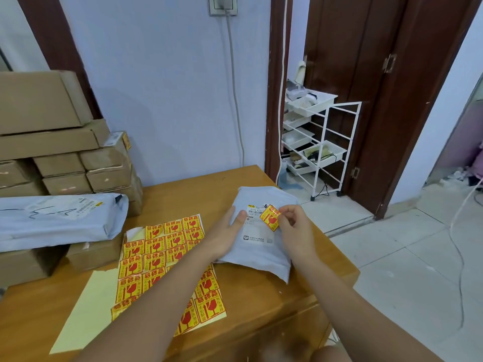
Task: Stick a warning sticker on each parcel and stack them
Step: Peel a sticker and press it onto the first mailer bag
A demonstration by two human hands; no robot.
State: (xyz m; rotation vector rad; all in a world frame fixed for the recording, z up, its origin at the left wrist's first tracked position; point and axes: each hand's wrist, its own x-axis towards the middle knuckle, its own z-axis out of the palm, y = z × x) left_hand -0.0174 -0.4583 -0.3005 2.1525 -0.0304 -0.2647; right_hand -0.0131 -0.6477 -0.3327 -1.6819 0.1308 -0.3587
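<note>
At frame centre, the left hand (226, 232) presses flat on the grey parcel (257, 253) while the right hand (294, 226) pinches a warning sticker (270, 218) over its label.

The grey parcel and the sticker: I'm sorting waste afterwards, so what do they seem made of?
The grey parcel looks like a thin plastic mailer: smooth, faintly glossy, softly creased. The sticker, pinched by the right hand, seems to be glossy printed paper or film; which one is unclear.

Even, soft indoor light; shadows faint. No glare. Wide-angle bending at edges, door frames bowed. Near bottom edge blurred; centre sharp.
</note>
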